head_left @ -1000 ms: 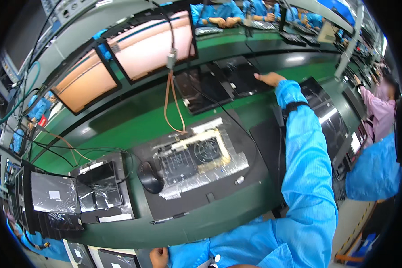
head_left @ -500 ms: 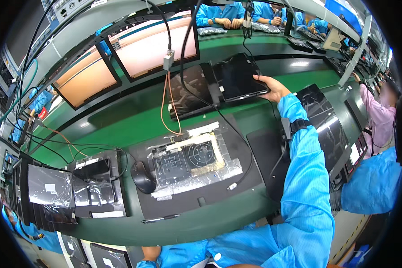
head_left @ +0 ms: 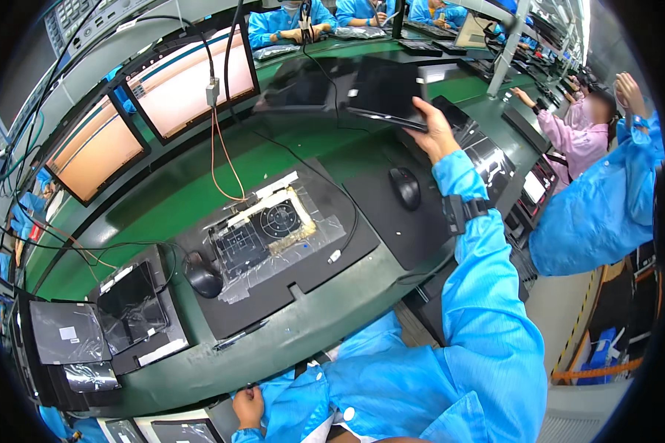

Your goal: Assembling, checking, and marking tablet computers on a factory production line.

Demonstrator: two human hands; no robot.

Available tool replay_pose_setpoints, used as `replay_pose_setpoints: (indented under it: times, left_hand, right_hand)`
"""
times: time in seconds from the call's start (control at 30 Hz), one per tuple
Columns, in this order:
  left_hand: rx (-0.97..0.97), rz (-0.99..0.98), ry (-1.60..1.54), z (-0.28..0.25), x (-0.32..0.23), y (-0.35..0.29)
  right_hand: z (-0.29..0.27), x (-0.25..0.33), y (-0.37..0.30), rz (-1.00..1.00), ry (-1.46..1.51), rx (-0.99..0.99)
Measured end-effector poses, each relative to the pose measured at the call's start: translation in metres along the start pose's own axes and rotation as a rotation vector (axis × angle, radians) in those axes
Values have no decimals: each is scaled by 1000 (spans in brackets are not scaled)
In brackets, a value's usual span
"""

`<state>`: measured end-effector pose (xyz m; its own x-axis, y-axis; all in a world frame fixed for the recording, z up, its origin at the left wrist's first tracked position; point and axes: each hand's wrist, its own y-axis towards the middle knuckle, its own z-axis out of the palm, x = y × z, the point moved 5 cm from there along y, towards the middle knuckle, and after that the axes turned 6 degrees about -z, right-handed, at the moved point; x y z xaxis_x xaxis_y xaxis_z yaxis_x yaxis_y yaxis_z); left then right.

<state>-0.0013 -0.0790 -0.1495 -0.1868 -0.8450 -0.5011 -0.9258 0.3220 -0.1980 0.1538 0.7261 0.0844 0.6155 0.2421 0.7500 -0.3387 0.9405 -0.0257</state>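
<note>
My right hand [head_left: 433,134] is closed on the right edge of a black tablet [head_left: 388,90], thumb on its dark face. The tablet is tilted and raised over the far side of the bench. Beside it on the left lies a second dark tablet [head_left: 303,87], blurred. Low in the view, close to my body, my left hand [head_left: 248,407] has its fingers curled; a small dark bit shows at its top, too small to name. Between the hands sits a black pad [head_left: 303,277] carrying a taped-down panel [head_left: 255,235] with white line patterns.
A black mouse [head_left: 202,275] touches the pad's left side; another mouse [head_left: 404,188] is on a dark mat. Film-covered tablets [head_left: 66,332] are stacked at the left. Two monitors [head_left: 192,81] stand behind, with hanging cables. A co-worker's blue sleeve [head_left: 591,214] is at the right.
My view has swung right. My right hand has lifted the black tablet and tilted it. The mouse on the mat and my left hand's curled fingers have come into view.
</note>
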Motion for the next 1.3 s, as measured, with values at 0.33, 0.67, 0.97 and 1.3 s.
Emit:
replay_pose_setpoints:
  times: [0.33, 0.67, 0.97, 1.3]
  left_hand:
    - [257, 303, -68, 11, -47, 11]
    - [455, 312, -219, -21, -107, -3]
    - [549, 877, -395, -163, -200, -80]
    - [1196, 439, -1195, -97, -286, -11]
  right_hand:
    - [-163, 115, -157, -380, -16, -367]
    - [-113, 151, -259, -662, -2118, -709]
    - [-102, 97, -248, -1119, -2089, 24]
    - [51, 61, -385, -1763, -1482, 830]
